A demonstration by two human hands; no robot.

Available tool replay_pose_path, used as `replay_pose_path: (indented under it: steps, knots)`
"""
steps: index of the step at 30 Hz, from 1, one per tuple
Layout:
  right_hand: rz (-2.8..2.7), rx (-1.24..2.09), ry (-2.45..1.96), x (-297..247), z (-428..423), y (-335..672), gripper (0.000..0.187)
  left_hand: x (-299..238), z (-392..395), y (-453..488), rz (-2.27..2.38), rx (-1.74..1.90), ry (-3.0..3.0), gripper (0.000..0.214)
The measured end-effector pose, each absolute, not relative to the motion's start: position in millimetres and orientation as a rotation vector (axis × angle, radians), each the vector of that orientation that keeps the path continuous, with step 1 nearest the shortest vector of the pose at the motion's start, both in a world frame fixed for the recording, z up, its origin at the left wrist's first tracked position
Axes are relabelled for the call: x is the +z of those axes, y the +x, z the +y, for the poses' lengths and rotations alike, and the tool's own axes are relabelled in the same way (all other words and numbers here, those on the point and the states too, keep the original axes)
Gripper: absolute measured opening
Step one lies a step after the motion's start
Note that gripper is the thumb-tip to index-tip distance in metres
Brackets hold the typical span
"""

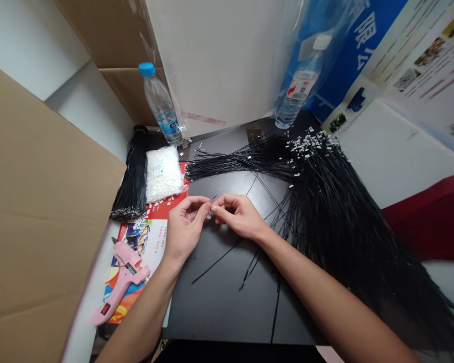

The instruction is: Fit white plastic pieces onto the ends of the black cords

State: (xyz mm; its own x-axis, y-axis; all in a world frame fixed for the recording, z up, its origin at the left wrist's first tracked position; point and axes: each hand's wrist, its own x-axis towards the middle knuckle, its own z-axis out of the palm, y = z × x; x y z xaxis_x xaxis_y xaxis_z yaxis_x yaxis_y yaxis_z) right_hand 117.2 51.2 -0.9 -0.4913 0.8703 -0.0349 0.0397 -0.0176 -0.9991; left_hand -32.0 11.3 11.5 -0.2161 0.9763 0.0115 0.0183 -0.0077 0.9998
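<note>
A brown cardboard sheet (41, 201) runs off the left edge; beside it lie a pink glue gun (121, 282), a tied bundle of black wires (133, 176) and a bag of white connectors (162, 174). Over the matte black board (219, 307), the left hand (184, 227) and right hand (238, 216) meet fingertip to fingertip, pinching something too small to identify, a thin black wire (215, 262) trailing below. Rightward, a glossy heap of white-tipped wires (336, 212) fans past the frame's corner.

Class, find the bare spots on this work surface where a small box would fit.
Bare black mat lies below the left hand and right hand, crossed by stray wires. The big wire pile crowds the right; the pink glue gun occupies the left.
</note>
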Motion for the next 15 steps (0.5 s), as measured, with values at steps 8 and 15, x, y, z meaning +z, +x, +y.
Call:
replay_pose_path:
  steps: [8, 15]
  knots:
    - [-1.661, 1.409, -1.021, -4.1, 51.8, 118.4, 0.020, 11.8, 13.3, -33.8, 1.375, 1.351, 1.113, 0.026]
    - [-1.654, 1.385, -1.002, -1.8, 50.7, 116.0, 0.015, 7.0, 14.3, -27.7, 1.361, 1.406, 1.064, 0.024]
